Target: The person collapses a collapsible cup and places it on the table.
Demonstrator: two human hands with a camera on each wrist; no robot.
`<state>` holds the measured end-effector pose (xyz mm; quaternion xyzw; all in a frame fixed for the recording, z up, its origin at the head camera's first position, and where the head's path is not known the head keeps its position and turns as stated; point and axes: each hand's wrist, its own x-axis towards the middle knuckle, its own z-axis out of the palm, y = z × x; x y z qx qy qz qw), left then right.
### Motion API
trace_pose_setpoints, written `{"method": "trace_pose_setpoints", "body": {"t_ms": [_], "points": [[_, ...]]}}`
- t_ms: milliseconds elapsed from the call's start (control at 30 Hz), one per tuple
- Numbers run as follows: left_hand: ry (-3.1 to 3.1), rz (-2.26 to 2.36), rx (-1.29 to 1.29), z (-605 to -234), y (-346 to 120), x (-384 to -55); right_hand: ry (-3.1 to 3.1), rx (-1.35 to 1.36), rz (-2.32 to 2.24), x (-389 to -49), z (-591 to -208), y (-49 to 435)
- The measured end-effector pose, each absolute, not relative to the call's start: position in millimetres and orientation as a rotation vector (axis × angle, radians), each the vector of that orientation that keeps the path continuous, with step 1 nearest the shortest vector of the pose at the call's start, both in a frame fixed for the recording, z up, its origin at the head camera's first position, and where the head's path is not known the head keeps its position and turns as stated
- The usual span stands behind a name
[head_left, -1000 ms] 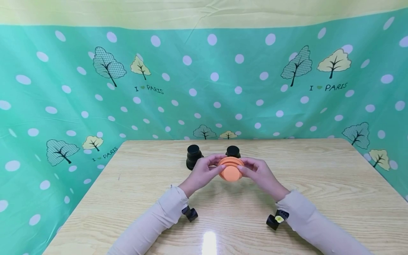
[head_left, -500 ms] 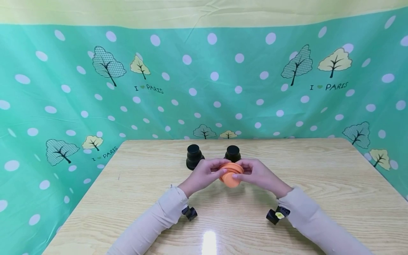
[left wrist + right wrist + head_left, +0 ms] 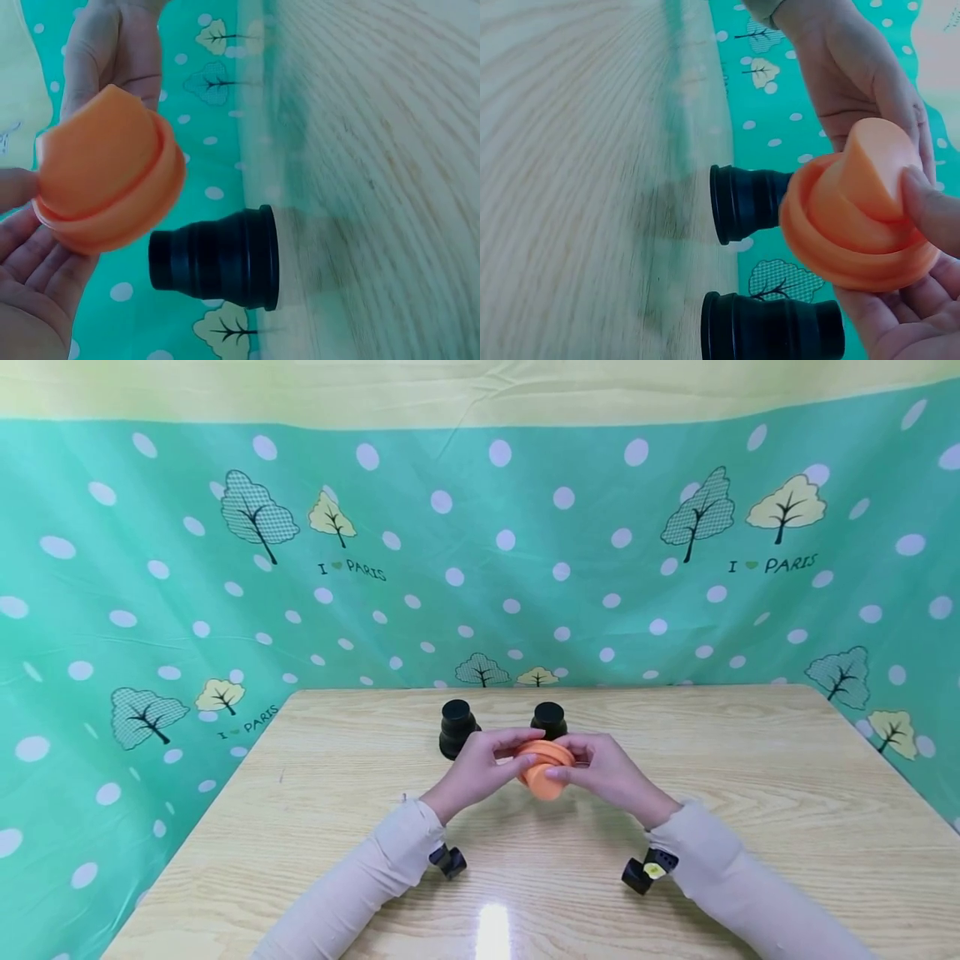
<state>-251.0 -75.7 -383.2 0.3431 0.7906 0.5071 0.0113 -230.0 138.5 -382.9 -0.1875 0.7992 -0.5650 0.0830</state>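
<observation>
An orange collapsible cup (image 3: 546,785) is held up over the table between both hands, its narrow base turned toward me. Its soft wall is partly folded in rings, and the base leans to one side in the right wrist view. My left hand (image 3: 480,770) pinches the wide rim from the left, thumb near the folds. From the right, my right hand (image 3: 611,774) grips it with the thumb pressed on the narrow base (image 3: 881,169). Behind the hands stand two black stepped cups, narrow end up: a left one (image 3: 456,727) and a right one (image 3: 550,718), partly hidden.
The light wood table (image 3: 337,860) runs back to a green dotted curtain (image 3: 420,552) that hangs behind and at both sides. Each wrist bears a small black camera, such as the left camera (image 3: 448,862). The black cups stand just beyond the fingers.
The orange cup has come slightly lower and its base has tipped down and sideways. My right thumb has shifted from the rim side onto the base. The black cups stay put.
</observation>
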Motion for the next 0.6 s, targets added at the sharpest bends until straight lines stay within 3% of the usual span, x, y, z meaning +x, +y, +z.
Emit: {"method": "trace_pose_setpoints", "body": {"t_ms": [233, 600], "points": [[2.309, 1.686, 0.961, -380.0, -79.9, -251.8, 2.348, -0.475, -1.780, -228.9, -379.0, 142.7], [2.283, 1.644, 0.994, -380.7, -78.6, -251.5, 2.334, -0.467, -1.843, -228.8, -381.9, 143.7]]}}
